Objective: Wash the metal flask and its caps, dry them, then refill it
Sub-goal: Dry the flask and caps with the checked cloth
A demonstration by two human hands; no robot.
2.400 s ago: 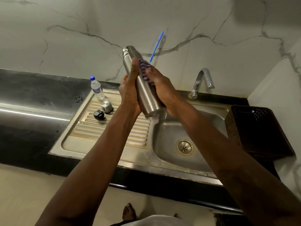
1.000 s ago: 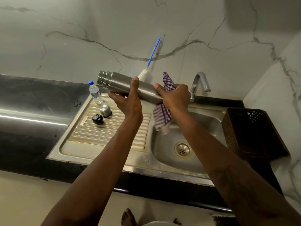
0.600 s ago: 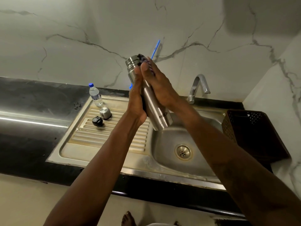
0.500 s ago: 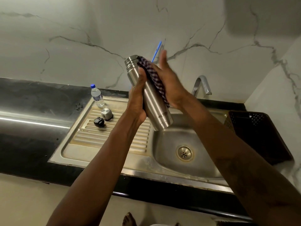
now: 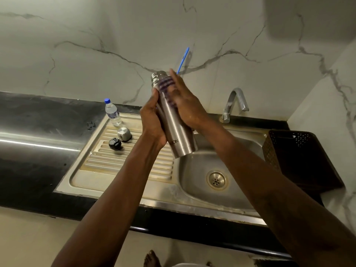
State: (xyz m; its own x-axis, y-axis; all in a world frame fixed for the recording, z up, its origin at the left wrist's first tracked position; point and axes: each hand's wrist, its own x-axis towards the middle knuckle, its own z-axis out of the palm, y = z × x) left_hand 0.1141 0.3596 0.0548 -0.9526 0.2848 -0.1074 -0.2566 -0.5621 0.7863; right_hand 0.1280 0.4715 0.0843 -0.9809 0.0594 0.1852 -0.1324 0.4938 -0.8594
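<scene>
The metal flask is held nearly upright above the sink, mouth up and tilted slightly left. My left hand grips its lower body from the left. My right hand presses a purple checked cloth against the flask's upper part; the cloth is blurred. A steel cap and a black inner cap lie on the ribbed drainboard.
A small plastic water bottle stands at the drainboard's back corner. The sink basin with its drain lies below the flask, the tap behind it. A dark perforated basket sits right. A blue-handled brush leans on the wall.
The flask went from lying sideways to nearly upright. My right hand with the cloth has slid along its upper part toward the neck.
</scene>
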